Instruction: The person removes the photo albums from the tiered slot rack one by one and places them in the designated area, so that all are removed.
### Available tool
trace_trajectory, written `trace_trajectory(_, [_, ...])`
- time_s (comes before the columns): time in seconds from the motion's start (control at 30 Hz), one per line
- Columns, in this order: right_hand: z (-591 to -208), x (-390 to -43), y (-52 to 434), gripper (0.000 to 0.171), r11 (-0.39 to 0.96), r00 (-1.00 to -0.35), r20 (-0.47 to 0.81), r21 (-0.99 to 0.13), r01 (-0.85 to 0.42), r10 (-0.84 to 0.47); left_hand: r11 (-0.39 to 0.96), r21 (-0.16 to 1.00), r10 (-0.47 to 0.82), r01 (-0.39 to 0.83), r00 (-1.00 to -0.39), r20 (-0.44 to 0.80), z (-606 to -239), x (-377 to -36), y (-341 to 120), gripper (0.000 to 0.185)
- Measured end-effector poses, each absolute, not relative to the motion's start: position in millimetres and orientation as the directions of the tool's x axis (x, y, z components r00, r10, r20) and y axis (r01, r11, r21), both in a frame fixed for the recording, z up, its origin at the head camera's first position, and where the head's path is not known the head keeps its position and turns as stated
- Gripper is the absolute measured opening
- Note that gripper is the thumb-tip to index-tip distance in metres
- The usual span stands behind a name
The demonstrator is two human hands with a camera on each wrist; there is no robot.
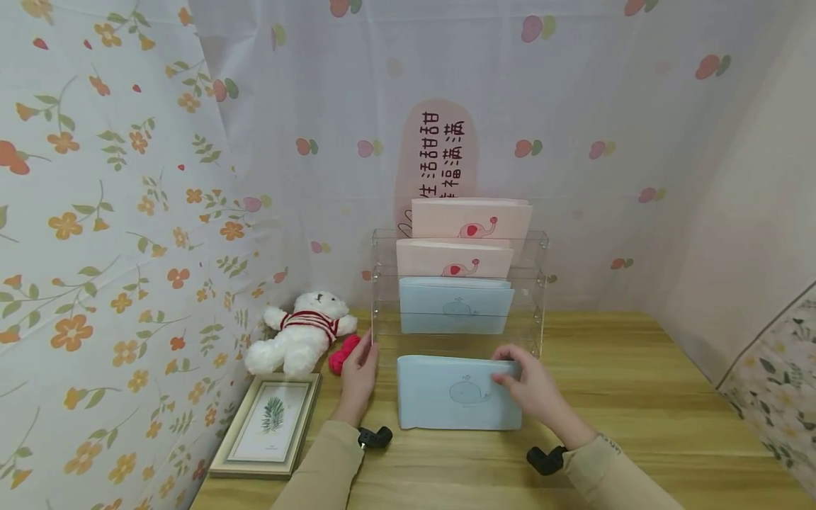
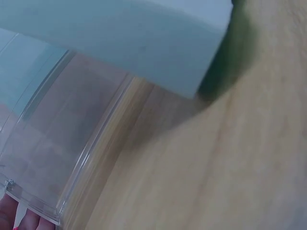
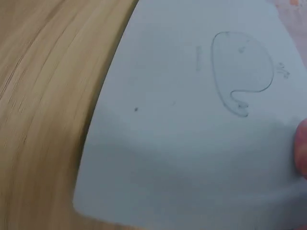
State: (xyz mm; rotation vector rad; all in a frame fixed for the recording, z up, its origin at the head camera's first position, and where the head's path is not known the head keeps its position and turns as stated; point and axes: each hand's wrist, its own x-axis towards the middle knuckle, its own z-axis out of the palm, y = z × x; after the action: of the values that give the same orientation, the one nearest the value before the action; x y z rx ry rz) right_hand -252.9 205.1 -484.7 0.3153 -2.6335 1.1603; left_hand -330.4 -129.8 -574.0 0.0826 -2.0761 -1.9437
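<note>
A light blue flat case [image 1: 440, 397] with a whale drawing stands on its long edge in front of a clear tiered rack [image 1: 544, 297]. My right hand [image 1: 532, 386] pinches its upper right corner, thumb on the front and fingers behind. In the right wrist view the whale-printed face of this blue case [image 3: 168, 134] fills most of the picture. Against the lower left side of the rack rests my left hand [image 1: 359, 375], its fingertips [image 2: 29, 221] at the panel's edge in the left wrist view. Another blue whale case [image 1: 455, 312] sits in the rack's lower tier.
Two pink elephant cases, the front one [image 1: 446, 258] and the rear one [image 1: 472, 216], stand in the upper tiers. To the left lie a white teddy bear [image 1: 306, 336], a red item [image 1: 341, 356] and a framed plant picture [image 1: 266, 425]. Wooden tabletop [image 1: 637, 397] extends rightwards.
</note>
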Motion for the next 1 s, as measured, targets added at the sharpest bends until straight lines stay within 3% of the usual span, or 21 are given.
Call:
trace_trajectory(0.27, [-491.9,-271.9,222.6,0.043,0.727,-0.888,0.373,-0.525,-0.442,-0.27,0.103,0.981,-0.242,0.164,-0.953,0.184,-574.6,-332.6,-130.7,0.042])
trace_trajectory(0.43, [-493.1,-282.8,228.4,0.052,0.762,-0.873,0.338,-0.439,-0.476,-0.351,0.096,0.982,-0.247,0.164,-0.951,0.183,-575.3,-332.0,-130.5,0.042])
trace_trajectory(1.0, [-514.4,-293.2,216.8,0.051,0.846,-0.893,0.23,-0.299,-0.442,-0.386,0.079,0.985,-0.243,0.152,-0.956,0.167,-575.0,-330.9,-129.9,0.042])
